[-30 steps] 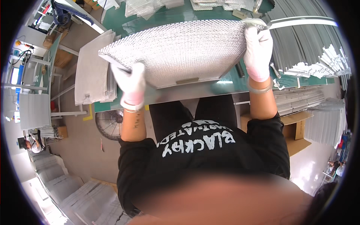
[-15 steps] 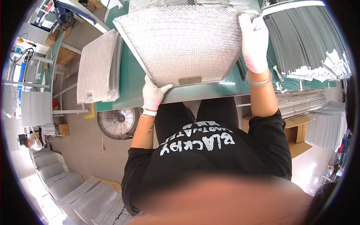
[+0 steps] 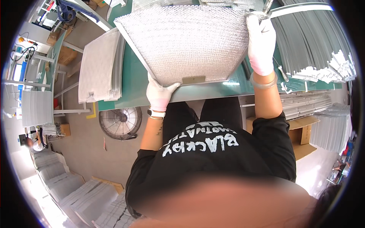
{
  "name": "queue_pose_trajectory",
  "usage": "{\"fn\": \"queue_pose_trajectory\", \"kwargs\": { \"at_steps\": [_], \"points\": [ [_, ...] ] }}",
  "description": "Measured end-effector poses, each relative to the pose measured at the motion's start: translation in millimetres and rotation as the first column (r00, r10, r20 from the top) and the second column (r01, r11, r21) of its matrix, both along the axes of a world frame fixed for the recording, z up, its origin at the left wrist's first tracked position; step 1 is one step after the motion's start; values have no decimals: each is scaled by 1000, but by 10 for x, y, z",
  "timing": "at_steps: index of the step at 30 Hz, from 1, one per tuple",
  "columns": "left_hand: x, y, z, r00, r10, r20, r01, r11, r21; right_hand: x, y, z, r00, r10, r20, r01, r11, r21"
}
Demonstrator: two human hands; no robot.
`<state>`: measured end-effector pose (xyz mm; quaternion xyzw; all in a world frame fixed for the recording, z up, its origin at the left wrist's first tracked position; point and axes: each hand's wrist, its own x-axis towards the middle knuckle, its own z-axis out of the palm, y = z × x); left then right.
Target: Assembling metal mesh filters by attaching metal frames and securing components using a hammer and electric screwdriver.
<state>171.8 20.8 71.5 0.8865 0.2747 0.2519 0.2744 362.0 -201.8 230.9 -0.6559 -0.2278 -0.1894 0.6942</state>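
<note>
"Green spreads widest: my workbench (image 3: 133, 81), its near edge just ahead of my legs."

"What is on it?"

"Biggest, a silvery mesh panel (image 3: 186, 45), in the middle of the bench, straight in front of me. To its right, a thick bundle of long grey strips (image 3: 304, 41) with white ends. To its left, a pile of pale mesh sheets (image 3: 99, 66). Below the bench, on the left, a round wire-caged fan (image 3: 121, 123) is on the floor."

"And your grip?"

"Both hands are in white gloves. My right hand (image 3: 261, 47) is clamped on the panel's far right corner; I cannot tell exactly where those fingertips press. My left hand (image 3: 159, 93) pinches the near left corner, thumb on top, the other fingers mostly hidden."

"Anything smaller?"

"Right of my right wrist, a slim tool with a white handle (image 3: 283, 73); smallest, a dull tan tab (image 3: 194, 79) at the panel's near edge."
</note>
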Motion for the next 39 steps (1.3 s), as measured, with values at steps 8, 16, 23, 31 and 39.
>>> {"fn": "queue_pose_trajectory", "kwargs": {
  "at_steps": [8,16,23,31,39],
  "points": [
    [-255,596,-174,928,-358,-98,337,923,-185,-120,-12,109,998,55,-12,-54,997,62],
    [-185,593,931,847,-453,279,532,727,-435,-107,-60,48,998,68,13,-68,998,11],
    [63,396,1412,749,-132,649,263,959,-109,-165,-144,-41,985,132,107,-134,991,8],
    [31,241,1349,481,-206,852,513,855,-83,-307,-279,-129,951,288,114,-297,952,68],
    [12,250,1307,558,-144,817,449,881,-150,-437,-117,196,967,121,225,-152,980,126]
  ]
}}
